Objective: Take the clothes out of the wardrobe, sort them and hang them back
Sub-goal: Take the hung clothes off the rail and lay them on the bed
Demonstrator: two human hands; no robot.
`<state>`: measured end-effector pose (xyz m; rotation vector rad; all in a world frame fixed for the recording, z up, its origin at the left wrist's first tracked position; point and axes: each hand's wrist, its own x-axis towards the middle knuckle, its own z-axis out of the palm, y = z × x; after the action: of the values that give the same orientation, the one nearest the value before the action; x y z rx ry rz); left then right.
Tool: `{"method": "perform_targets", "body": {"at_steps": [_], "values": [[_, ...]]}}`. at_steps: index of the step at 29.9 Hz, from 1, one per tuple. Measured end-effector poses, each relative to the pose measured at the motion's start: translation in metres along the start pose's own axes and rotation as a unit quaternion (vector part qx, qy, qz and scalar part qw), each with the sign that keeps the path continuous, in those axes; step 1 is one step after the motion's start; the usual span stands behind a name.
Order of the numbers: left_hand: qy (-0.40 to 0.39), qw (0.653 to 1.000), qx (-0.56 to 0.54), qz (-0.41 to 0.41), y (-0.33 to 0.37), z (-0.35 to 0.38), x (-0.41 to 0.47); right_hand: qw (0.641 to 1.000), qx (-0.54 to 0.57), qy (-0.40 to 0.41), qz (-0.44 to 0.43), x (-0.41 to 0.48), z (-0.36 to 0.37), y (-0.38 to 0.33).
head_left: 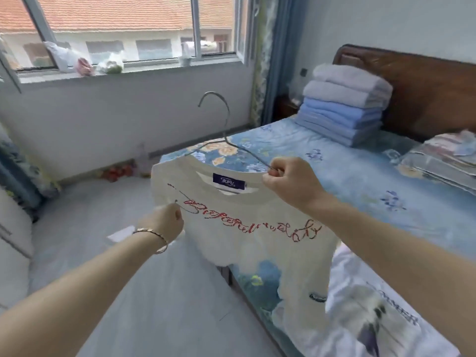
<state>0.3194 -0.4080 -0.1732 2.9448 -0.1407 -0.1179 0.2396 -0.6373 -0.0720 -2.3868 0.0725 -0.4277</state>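
The white T-shirt (247, 228) hangs in the air beside the bed (347, 181) with the wire hanger (226, 124) lying sideways across its neck; the right hand (291, 186) is nearer, its fingers pinching the hanger's bare end, while the left hand (164, 222) grips the shirt's other side.

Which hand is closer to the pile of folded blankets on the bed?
Right. The right hand pinches the hanger over the bed, nearer the folded blankets; the left hand grips the shirt farther away, over the floor.
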Motion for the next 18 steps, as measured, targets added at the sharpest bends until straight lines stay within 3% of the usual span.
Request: {"method": "perform_targets", "body": {"at_steps": [9,13,18], "values": [[-0.085,0.975,0.010,0.205,0.136,0.042,-0.007,0.967,-0.058,0.151,0.197,-0.075,-0.146,0.088],[-0.122,0.958,0.033,0.257,0.193,0.075,-0.016,0.939,-0.037,0.208,0.272,-0.113,-0.186,0.164],[-0.167,0.950,0.046,0.261,0.261,0.116,-0.018,0.904,-0.043,0.263,0.334,-0.149,-0.208,0.278]]}}
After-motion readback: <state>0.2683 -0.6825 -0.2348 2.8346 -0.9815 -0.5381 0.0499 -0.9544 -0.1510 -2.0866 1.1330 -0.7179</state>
